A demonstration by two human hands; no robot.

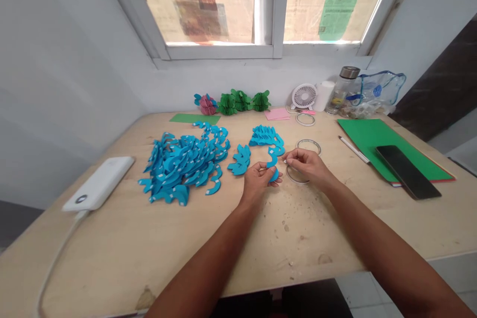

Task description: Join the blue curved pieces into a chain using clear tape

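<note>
My left hand [260,179] pinches a curved blue paper strip [274,160] between thumb and fingers. Part of the strip is hidden behind the thumb. Just to the right, my right hand [303,163] has its thumb and fingertips pressed together on a tiny white piece [285,161], too small to identify. A narrow roll of tape [298,181] lies under the right hand, partly covered by it. Beyond the left hand are a row of folded blue paper pieces [264,135] and a smaller blue cluster [240,160].
A large heap of blue paper pieces with white squares [186,159] spreads at left, beside a white power bank [99,184]. Green paper [367,144], a black phone [408,171] and a pen [354,150] lie at right. Paper ornaments [241,101], a fan [304,95] and a bottle [341,92] line the wall.
</note>
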